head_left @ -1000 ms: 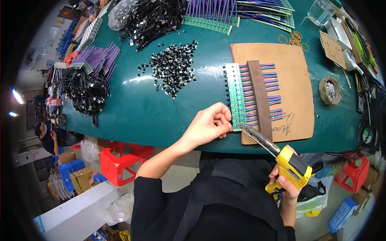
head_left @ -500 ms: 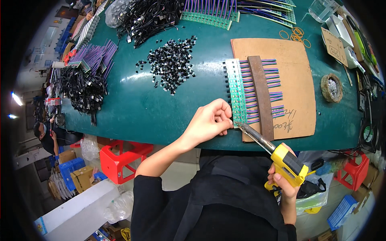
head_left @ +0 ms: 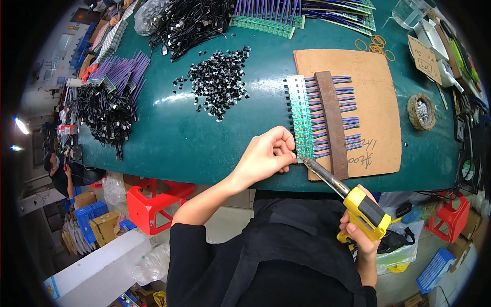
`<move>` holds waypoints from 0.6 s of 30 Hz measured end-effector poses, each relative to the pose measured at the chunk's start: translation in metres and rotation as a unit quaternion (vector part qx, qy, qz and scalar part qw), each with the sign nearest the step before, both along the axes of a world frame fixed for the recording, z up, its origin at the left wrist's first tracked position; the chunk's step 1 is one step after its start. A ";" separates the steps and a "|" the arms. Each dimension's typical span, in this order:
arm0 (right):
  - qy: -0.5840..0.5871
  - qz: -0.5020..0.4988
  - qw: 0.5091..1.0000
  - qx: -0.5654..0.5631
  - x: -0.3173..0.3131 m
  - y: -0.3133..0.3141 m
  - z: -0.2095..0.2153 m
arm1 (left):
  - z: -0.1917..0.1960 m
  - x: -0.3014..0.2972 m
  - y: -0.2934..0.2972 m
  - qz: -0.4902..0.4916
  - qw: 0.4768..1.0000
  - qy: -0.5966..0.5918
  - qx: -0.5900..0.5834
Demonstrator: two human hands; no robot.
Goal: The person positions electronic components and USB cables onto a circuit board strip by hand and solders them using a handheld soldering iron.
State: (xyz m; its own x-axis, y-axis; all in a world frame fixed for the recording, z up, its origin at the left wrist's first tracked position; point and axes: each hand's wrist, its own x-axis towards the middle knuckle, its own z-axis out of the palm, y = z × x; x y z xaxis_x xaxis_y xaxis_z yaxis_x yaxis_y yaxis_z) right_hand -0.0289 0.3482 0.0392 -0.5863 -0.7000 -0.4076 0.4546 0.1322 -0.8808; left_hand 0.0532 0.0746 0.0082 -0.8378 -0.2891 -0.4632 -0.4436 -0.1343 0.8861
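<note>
A green-and-white circuit board panel [head_left: 302,117] lies on a cardboard sheet [head_left: 376,97], with purple-blue wires [head_left: 348,105] running right from it. Small black parts line its left edge. Across the wires rests a rusty metal bar [head_left: 331,123]. My left hand [head_left: 265,156] is pinched at the panel's near left corner; whatever its fingertips hold is hidden. In my right hand [head_left: 360,236] is a yellow soldering gun [head_left: 369,212], its tip touching or just above the panel's near end, close to my left fingertips.
Left of the panel lies a heap of small black parts [head_left: 220,82]. Black cables [head_left: 189,25] and wired panels [head_left: 266,23] sit at the back. A round tin [head_left: 421,111] of metallic shavings and rubber bands [head_left: 378,45] lie right. A red stool [head_left: 153,204] stands below the table.
The soldering gun has shifted very slightly, its body a little lower, with its tip still at the panel's near end. My left hand stays in place.
</note>
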 end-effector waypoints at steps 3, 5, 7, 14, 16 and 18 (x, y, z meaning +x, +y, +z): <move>0.009 -0.001 1.000 -0.010 0.000 0.001 0.001 | -0.001 0.000 0.000 -0.001 1.000 0.003 -0.002; 0.009 0.002 1.000 -0.009 -0.001 0.002 0.002 | -0.001 0.001 0.000 0.002 1.000 0.003 0.001; -0.001 -0.001 1.000 0.014 -0.001 0.003 0.002 | -0.001 0.001 0.000 0.003 1.000 0.007 0.003; 0.046 -0.004 0.999 0.003 -0.001 0.002 -0.002 | -0.002 0.001 0.000 0.002 1.000 0.012 -0.002; 0.051 -0.022 0.998 -0.030 -0.002 0.002 -0.001 | -0.003 0.001 0.000 0.001 1.000 0.014 -0.004; 0.027 -0.062 0.996 -0.061 -0.003 0.002 0.001 | -0.004 0.002 -0.001 -0.003 1.000 0.017 -0.010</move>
